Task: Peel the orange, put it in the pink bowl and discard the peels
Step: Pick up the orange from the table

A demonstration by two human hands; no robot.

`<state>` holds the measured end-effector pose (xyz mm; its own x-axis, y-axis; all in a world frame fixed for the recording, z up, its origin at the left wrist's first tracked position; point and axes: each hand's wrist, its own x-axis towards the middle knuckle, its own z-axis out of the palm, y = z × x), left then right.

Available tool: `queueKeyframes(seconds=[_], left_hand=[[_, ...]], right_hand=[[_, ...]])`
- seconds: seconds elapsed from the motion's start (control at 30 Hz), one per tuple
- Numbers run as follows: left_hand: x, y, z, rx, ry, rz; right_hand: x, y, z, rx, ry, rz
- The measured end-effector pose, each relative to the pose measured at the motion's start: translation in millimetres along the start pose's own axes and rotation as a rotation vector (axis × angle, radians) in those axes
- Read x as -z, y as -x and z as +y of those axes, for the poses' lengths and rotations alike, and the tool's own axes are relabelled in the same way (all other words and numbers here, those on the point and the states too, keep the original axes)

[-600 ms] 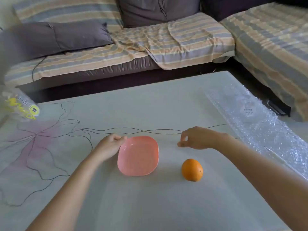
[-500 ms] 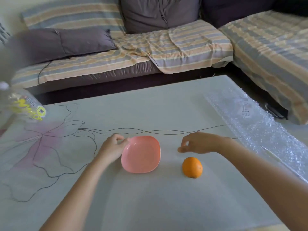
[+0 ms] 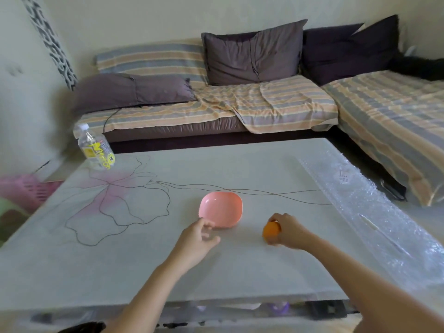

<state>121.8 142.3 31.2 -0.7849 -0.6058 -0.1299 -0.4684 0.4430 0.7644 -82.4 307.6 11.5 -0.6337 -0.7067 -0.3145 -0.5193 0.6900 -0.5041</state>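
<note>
Two bare forearms reach in over the near edge of the pale tabletop [image 3: 216,272]. The left hand [image 3: 199,239] is a little left of the middle, with its fingers loosely curled and holding nothing. Its fingertips are right at the near rim of the pink bowl [image 3: 221,209], but motion blur hides whether they touch it. The right hand [image 3: 288,233] is to the right of it, fingers and thumb curled round the orange [image 3: 270,230]. The hand grips the fruit from its right side, so only the left part shows. The orange is unpeeled and low over the tabletop, just right of the bowl and apart from it. I cannot tell whether it rests on the surface.

The pink bowl stands upright and empty near the middle of the tabletop, slightly beyond both hands. A flower drawing [image 3: 115,203] in thin dark lines with a pink tint covers the left half, and its stem lines run rightward behind the bowl. A sheet of bubble wrap [image 3: 360,207] lies along the right edge from far to near.

A clear plastic bottle [image 3: 96,150] with a yellow label stands at the far left corner. A pink basket [image 3: 26,191] is on the floor off the left edge. Beyond the far edge is a corner sofa [image 3: 168,131] under a striped cover [image 3: 264,102], with dark cushions [image 3: 254,56] against its back.
</note>
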Motion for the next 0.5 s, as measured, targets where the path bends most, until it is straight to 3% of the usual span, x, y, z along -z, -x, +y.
queueKeyframes(seconds=[0.23,0.5], left_hand=[[-22.7,35.7,18.6,-0.155,0.016,-0.098],[-24.0,48.6,32.0,-0.329,0.106,0.005]], right_hand=[[-19.2,52.9,-29.4,0.071,-0.612,-0.135],[-6.9,79.1,-58.4,0.345,-0.635,-0.077]])
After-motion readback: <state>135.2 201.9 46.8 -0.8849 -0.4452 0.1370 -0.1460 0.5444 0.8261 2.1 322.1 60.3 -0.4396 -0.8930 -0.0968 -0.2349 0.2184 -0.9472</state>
